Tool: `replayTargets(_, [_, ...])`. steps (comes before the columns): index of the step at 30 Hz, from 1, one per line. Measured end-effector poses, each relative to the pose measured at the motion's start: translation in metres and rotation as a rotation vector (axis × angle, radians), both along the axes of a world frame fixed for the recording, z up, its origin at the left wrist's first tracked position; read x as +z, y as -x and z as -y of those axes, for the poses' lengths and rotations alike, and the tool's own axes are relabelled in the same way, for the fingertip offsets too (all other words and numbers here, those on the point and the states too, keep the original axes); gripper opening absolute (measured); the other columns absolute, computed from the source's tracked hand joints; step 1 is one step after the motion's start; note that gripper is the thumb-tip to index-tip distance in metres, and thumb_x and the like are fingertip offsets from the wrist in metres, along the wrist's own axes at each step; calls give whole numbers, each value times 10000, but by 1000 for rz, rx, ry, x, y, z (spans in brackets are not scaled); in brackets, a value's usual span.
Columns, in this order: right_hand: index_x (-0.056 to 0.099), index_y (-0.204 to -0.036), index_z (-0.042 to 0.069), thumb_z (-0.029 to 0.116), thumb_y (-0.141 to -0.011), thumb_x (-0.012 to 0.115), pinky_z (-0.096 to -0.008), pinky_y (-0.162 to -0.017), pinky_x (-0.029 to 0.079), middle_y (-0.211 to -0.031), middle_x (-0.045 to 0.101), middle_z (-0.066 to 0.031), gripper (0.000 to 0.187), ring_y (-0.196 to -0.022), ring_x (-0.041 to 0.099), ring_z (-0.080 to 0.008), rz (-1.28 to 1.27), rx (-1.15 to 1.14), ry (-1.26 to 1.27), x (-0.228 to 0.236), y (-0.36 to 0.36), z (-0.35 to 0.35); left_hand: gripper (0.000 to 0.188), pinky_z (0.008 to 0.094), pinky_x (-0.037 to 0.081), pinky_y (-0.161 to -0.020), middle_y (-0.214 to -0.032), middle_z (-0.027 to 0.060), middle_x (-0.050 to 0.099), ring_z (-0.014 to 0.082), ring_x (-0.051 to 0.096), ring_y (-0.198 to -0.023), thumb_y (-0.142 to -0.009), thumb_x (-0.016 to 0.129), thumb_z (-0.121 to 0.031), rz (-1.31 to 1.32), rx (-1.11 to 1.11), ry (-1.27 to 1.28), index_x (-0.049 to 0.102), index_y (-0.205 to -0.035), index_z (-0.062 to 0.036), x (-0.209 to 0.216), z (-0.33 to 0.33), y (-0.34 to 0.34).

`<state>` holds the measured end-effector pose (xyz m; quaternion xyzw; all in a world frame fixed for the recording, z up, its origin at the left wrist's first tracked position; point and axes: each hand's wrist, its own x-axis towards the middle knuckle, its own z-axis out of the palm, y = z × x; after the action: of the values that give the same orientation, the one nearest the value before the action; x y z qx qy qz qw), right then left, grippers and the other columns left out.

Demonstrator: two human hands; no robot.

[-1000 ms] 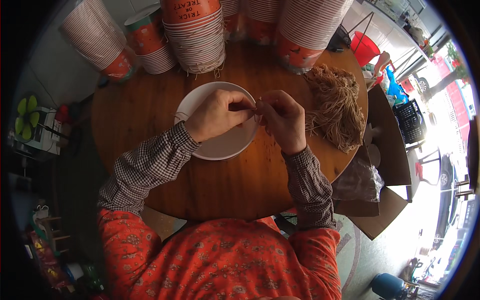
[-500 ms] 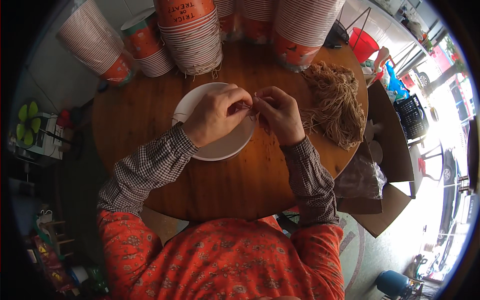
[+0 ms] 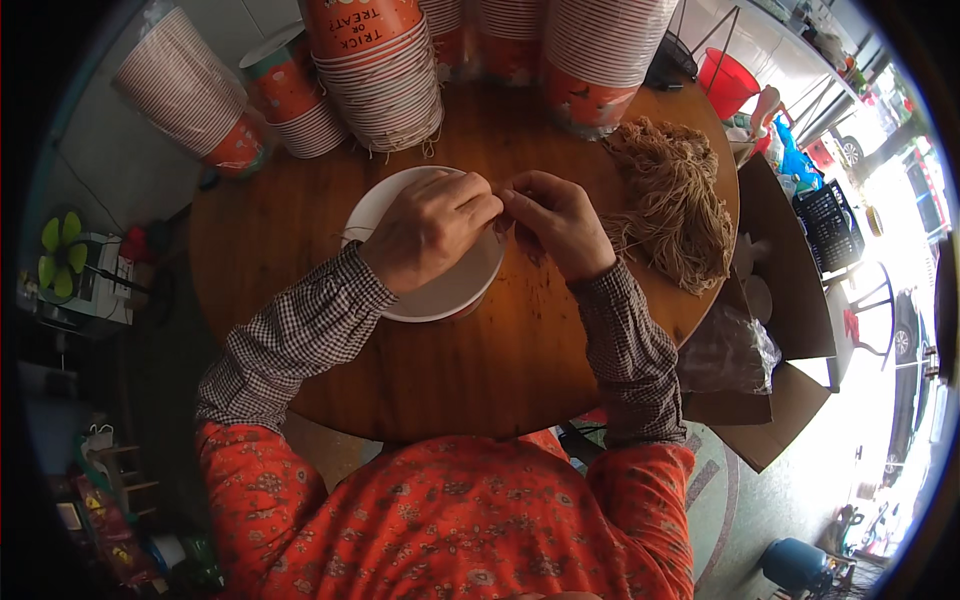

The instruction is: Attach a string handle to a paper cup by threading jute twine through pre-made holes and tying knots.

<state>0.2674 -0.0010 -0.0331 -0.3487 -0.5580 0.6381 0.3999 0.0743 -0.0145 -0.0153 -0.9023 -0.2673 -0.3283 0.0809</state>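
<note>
My left hand (image 3: 432,228) is closed in a pinch above a round white tub (image 3: 462,290) on the table. My right hand (image 3: 565,225) pinches too, its fingertips meeting the left ones just past the tub's right side. Between them they grip a thin cord, mostly hidden by the fingers. A bit of beige cord (image 3: 350,236) shows at the tub's left rim. To the right of my right hand lies a loose bundle of tan cords (image 3: 675,205).
Stacks of orange-and-white paper tubs (image 3: 378,95) line the far side of the round wooden table (image 3: 400,375); some are wrapped in clear plastic. Right of the table are an open cardboard box (image 3: 785,290), a red bucket (image 3: 728,82) and a black crate (image 3: 830,225). A green-bladed fan (image 3: 62,252) stands left.
My fingertips have drawn closer together, and the left hand has turned slightly, covering more of the cord. The whole view has shifted a little; the tub and the cord bundle stay in place.
</note>
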Motion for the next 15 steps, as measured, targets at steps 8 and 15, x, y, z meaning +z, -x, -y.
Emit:
replayTargets(8, [569,-1166,7,13,-848,644,-191,-640,471,-865,642,-14,326,-740,571,-40,-4,-16,-289,-17,1,9,166,336,544,-661,-881,84,576,253,640,-771,-779,647,31,190,88,326,571,-916,-23,-7,3,-4])
replayTargets(15, [576,-1163,31,-5,-824,643,-204,-650,463,-846,631,-2,348,-740,575,-59,53,-118,-430,-20,4,10,79,265,542,-727,-853,85,666,176,671,-787,-839,622,3,399,73,690,626,-918,0,-5,1,-1])
